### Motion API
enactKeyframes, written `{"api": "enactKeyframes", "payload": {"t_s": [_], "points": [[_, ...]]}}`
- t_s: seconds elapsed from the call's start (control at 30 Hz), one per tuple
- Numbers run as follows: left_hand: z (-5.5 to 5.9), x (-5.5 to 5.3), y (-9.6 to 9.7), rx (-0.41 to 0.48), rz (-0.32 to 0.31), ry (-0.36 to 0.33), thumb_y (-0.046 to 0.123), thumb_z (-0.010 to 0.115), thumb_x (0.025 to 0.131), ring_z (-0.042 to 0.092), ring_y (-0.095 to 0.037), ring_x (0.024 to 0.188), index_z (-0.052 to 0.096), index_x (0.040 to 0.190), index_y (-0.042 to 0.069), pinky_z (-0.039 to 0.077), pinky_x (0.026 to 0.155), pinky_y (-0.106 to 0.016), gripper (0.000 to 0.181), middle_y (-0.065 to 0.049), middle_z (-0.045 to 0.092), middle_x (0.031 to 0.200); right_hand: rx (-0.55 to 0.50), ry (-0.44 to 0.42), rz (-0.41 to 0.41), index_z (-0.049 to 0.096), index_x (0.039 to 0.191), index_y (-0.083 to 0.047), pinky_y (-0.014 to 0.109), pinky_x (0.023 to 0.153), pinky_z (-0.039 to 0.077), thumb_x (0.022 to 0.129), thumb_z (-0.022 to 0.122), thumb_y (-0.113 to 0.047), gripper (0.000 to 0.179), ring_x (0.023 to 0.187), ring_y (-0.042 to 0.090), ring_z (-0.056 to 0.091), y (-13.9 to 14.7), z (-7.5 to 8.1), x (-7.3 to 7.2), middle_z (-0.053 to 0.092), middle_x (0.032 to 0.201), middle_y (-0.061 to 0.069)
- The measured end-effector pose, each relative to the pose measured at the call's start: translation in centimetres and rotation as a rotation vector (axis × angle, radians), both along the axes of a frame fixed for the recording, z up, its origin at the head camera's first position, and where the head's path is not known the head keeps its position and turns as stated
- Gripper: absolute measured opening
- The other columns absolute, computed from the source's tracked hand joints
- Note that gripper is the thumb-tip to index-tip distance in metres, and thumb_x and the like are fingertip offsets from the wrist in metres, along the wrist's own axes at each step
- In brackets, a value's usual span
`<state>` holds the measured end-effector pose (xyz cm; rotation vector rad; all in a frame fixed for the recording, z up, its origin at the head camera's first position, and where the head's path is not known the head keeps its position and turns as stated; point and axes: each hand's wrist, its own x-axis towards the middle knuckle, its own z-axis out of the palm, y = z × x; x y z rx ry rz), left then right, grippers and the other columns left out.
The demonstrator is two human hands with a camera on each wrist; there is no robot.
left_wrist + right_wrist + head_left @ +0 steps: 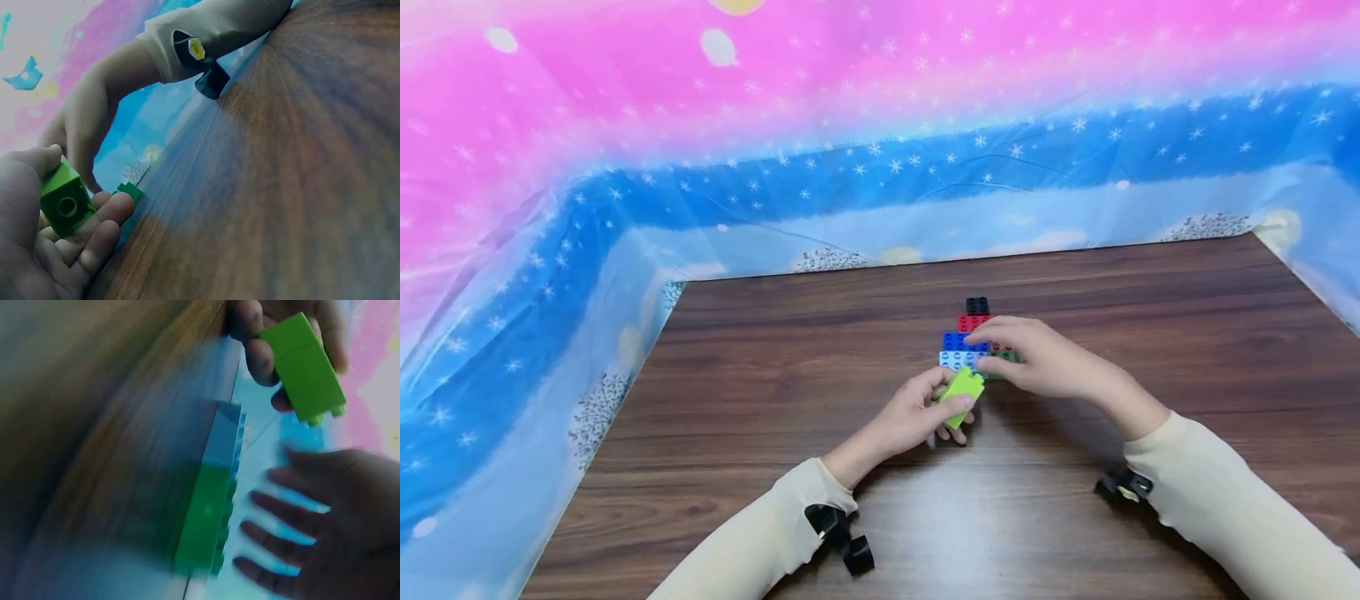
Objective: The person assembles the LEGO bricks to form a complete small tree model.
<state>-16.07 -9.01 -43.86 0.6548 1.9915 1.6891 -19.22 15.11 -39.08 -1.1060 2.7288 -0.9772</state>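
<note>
My left hand (913, 417) pinches a stack of two lime-green toy bricks (306, 372) between thumb and fingers, above the table. In the left wrist view the hollow underside of the lime-green bricks (65, 203) shows. Fingers spread and bent loosely, my right hand (1041, 358) hovers over the other bricks with nothing in its grasp. Beneath it lie a light blue brick (953, 360), a blue brick (953, 341), a red brick (973, 322) and a green brick (205, 519), partly covered by the hand. A black brick (977, 305) sits at the far end of this group.
The bricks lie on a dark wood-grain table (760, 358). A pink and blue patterned cloth (865, 183) hangs along its back and left edges. Each sleeve carries a black wrist mount, such as the left mount (838, 533), close over the tabletop.
</note>
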Motion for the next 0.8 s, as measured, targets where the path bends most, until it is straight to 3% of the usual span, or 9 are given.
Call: {"api": "enactKeyframes", "payload": {"t_s": [0.1, 0.17, 0.37, 0.53, 0.63, 0.8], "points": [[-0.1, 0.0, -0.2, 0.024, 0.012, -0.007, 0.015, 0.056, 0.111, 0.075, -0.019, 0.073, 0.055, 0.127, -0.001, 0.058, 0.063, -0.029, 0.023, -0.022, 0.074, 0.101, 0.186, 0.087, 0.017, 0.071, 0.129, 0.002, 0.056, 0.104, 0.051, 0.102, 0.071, -0.012, 0.031, 0.122, 0.037, 0.063, -1.0, -0.3, -0.8, 0.069, 0.129, 0.017], [-0.1, 0.1, -0.2, 0.04, 0.014, -0.018, 0.015, 0.055, 0.111, 0.074, -0.018, 0.073, 0.054, 0.124, -0.001, 0.058, 0.063, -0.029, 0.021, -0.022, 0.074, 0.101, 0.241, 0.099, 0.02, 0.074, 0.125, 0.002, 0.055, 0.103, 0.052, 0.099, 0.075, -0.012, 0.029, 0.119, 0.037, 0.063, -1.2, -0.4, -0.8, 0.07, 0.125, 0.017], [0.1, 0.1, 0.1, 0.069, 0.0, -0.029, 0.013, 0.054, 0.109, 0.07, -0.016, 0.067, 0.052, 0.12, -0.002, 0.055, 0.06, -0.027, 0.018, -0.026, 0.074, 0.099, 0.256, 0.125, 0.013, 0.079, 0.115, -0.004, 0.051, 0.097, 0.055, 0.093, 0.082, -0.011, 0.023, 0.111, 0.032, 0.064, -1.2, -0.6, -0.4, 0.074, 0.114, 0.009], [0.1, 0.2, 0.1, 0.025, -0.016, -0.028, 0.014, 0.054, 0.108, 0.064, -0.016, 0.064, 0.052, 0.125, -0.002, 0.054, 0.058, -0.027, 0.023, -0.014, 0.069, 0.089, 0.275, 0.149, -0.009, 0.079, 0.112, -0.01, 0.048, 0.091, 0.055, 0.09, 0.086, -0.014, 0.023, 0.105, 0.026, 0.065, -1.5, -0.8, 0.1, 0.076, 0.108, 0.002], [0.0, 0.1, -0.1, 0.001, -0.034, -0.028, 0.016, 0.054, 0.109, 0.059, -0.015, 0.064, 0.052, 0.122, 0.001, 0.051, 0.056, -0.027, 0.02, -0.007, 0.065, 0.086, 0.31, 0.175, -0.036, 0.077, 0.11, -0.015, 0.045, 0.084, 0.05, 0.088, 0.089, -0.018, 0.025, 0.1, 0.023, 0.062, -1.8, -0.9, 0.6, 0.076, 0.101, -0.003], [0.1, 0.1, 0.0, 0.005, -0.052, -0.019, 0.015, 0.054, 0.108, 0.056, -0.015, 0.066, 0.052, 0.12, 0.001, 0.05, 0.056, -0.027, 0.018, -0.005, 0.062, 0.085, 0.323, 0.188, -0.04, 0.075, 0.109, -0.017, 0.044, 0.079, 0.04, 0.087, 0.09, -0.02, 0.027, 0.098, 0.022, 0.059, -1.9, -0.8, 0.8, 0.074, 0.095, -0.007]]}}
